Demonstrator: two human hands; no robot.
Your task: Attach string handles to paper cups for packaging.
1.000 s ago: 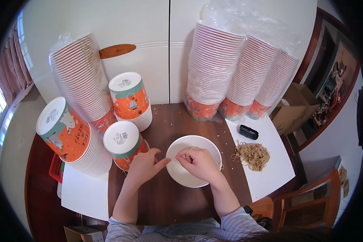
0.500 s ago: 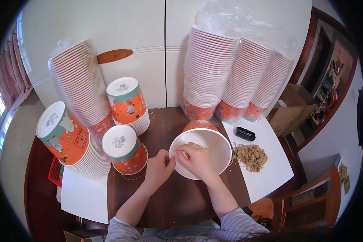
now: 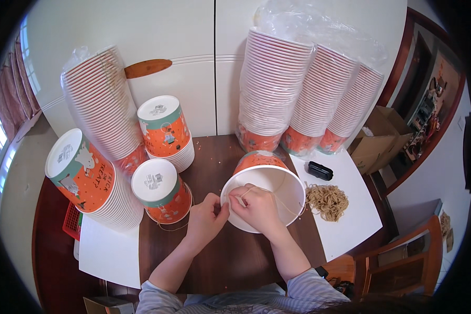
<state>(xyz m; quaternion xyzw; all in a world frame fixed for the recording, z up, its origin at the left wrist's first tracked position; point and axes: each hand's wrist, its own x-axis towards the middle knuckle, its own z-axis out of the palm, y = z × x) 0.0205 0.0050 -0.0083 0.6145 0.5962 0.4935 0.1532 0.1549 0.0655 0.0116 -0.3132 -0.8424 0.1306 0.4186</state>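
A large paper bucket (image 3: pixel 290 201), white inside and orange outside, lies tipped with its mouth toward me. A thin tan cord (image 3: pixel 280 200) crosses its mouth from the right side of the rim to my fingers. My right hand (image 3: pixel 256 210) pinches the cord near the left rim, inside the mouth. Closed around the left edge of the bucket, my left hand (image 3: pixel 206 219) has its thumb close to the right fingertips. The cord's end is hidden between the fingers. Left of my hands, an upside-down bucket (image 3: pixel 168 198) has a cord at its rim.
Nested buckets in clear plastic (image 3: pixel 269 83) stand at the back right, another wrapped stack (image 3: pixel 97 99) at the back left. Upside-down stacks (image 3: pixel 89 178) sit left. A bundle of tan cords (image 3: pixel 327 203) and a black case (image 3: pixel 320 170) lie on white board at the right.
The bucket's mouth has tilted slightly up and rightward, and more of the cord shows across it. Both hands keep their pinch at the left rim.
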